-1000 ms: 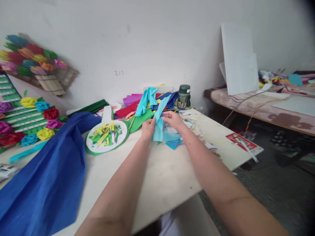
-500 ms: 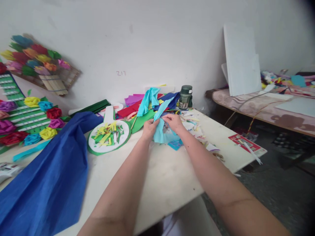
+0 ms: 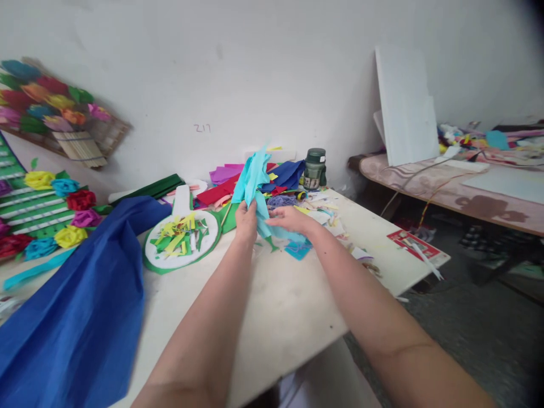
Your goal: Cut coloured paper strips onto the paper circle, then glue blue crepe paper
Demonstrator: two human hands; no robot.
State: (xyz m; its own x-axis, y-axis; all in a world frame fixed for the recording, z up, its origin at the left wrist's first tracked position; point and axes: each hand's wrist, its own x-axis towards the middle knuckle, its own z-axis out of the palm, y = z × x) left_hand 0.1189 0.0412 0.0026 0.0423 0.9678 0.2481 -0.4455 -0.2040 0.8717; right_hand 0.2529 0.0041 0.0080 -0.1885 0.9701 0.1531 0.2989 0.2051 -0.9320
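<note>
Light blue crepe paper stands up in loose folds from my left hand, whose fingers and thumb are closed round its lower part. A lower piece of the paper spreads right, beneath my right hand. The right fingertips are bent at the edge of that piece and appear to pinch it; the exact contact is hard to see. Just below the right hand, a small bright blue piece lies on the table. A green paper shape sits left of my left hand, with a thin stick across it.
Left of my hands is a white paddle-shaped board with yellow and green scraps. Blue cloth-like sheeting covers the table's left side. Coloured paper, purple yarn and a dark green flask stand behind. Paper flowers are at far left.
The light blue paper has shifted left and come together in one upright bunch at my left hand. My right hand has moved slightly down, away from the upper folds. The view has turned slightly right.
</note>
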